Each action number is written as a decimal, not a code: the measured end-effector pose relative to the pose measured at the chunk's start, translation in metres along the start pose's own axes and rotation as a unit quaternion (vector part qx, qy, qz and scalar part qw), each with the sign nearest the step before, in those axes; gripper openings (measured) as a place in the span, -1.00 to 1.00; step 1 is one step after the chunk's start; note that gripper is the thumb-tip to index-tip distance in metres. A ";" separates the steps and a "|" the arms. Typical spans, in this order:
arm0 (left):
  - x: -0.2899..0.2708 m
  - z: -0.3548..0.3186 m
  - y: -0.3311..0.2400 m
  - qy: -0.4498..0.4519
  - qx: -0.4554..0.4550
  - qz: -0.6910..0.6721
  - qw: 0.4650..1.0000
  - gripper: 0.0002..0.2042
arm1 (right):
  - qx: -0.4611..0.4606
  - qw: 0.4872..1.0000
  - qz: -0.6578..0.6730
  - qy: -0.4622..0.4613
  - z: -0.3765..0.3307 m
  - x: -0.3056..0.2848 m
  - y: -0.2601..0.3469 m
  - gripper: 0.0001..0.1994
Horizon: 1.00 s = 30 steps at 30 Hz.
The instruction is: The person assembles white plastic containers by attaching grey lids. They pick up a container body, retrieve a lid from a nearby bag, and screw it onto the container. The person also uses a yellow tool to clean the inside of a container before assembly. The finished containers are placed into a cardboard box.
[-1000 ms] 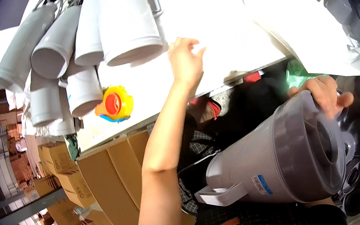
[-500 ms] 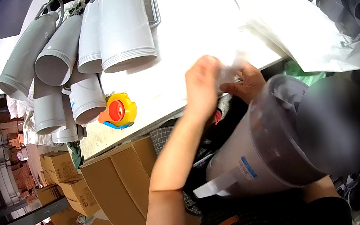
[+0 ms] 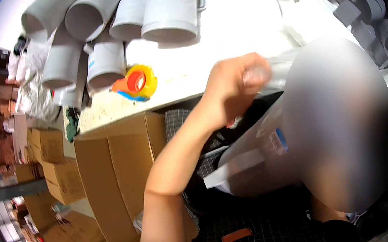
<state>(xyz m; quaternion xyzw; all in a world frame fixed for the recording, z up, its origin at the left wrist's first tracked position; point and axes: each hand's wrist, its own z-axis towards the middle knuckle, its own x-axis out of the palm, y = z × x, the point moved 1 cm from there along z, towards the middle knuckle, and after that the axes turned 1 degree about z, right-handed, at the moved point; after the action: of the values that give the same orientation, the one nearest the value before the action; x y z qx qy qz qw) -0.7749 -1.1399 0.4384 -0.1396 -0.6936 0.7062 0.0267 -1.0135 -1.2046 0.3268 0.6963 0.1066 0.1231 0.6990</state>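
My left hand is closed in front of me, above the table's near edge. Its fingers are pressed together on a thin clear plastic film that trails to the right. A grey jug lies tilted across my lap, with a pale handle and a small blue-and-white label. A blurred grey oval covers the jug's right end. The right forearm comes up from below and passes behind the blur, so my right hand's fingers cannot be made out.
Several grey jug bodies lie on the white table, upper left. Near them sits a yellow-and-red tape dispenser. An open cardboard box stands left of my arm. Dark grey parts fill a white bag, upper right.
The view has shifted. My left hand has turned into a fist and come away from the right hand, which showed beside it before. The blurred oval now covers more of the jug.
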 end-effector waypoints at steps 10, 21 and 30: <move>-0.007 -0.238 0.088 -0.141 0.040 0.350 0.925 -0.88 | 0.007 0.988 0.114 -0.099 -0.176 0.080 -0.035 -0.48; 0.083 -0.357 0.078 -0.255 -0.170 0.186 0.934 -0.91 | -0.076 0.838 0.019 0.539 -0.156 0.334 0.015 -0.11; -0.135 -0.412 0.323 -0.522 0.035 -0.642 0.560 -0.62 | 0.198 0.935 -0.031 0.293 -0.163 0.161 -0.031 -0.53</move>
<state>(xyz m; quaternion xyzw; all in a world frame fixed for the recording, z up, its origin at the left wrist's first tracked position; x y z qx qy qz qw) -0.4983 -0.7827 0.1420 0.7369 -0.4677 0.4753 0.1114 -0.9122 -0.9986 0.2983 0.7497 0.3509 0.2765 0.4882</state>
